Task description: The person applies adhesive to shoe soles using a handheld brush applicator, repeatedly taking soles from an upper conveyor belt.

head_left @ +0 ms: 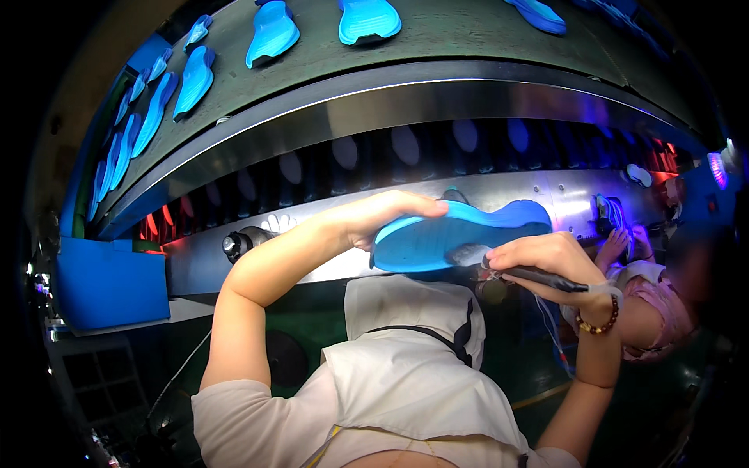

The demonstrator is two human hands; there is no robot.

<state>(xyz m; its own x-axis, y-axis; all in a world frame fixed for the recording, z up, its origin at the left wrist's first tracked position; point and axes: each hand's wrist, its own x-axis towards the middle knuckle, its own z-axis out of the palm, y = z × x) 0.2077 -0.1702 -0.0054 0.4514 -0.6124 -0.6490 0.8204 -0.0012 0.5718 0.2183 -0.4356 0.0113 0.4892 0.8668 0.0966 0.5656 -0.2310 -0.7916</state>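
Observation:
A bright blue shoe sole point(425, 243) lies tilted in front of me, above a metal ledge. My left hand point(390, 214) grips its left end, thumb along the upper rim. Between the fingers of my right hand point(546, 257) is a brush with a black handle point(546, 278). Its pale bristles point(468, 255) rest against the inner face of the sole, near the lower edge. Just beneath the brush stands a small round pot point(491, 292), partly hidden by my right hand and the sole.
Several blue soles point(273, 33) lie on a dark green conveyor belt point(320, 51) beyond a metal rail point(374, 95). Under it runs a row of dark shapes with pale ovals. At left are a black cylinder point(236, 246) and blue housing point(109, 285). A co-worker's hands point(616, 242) work at right.

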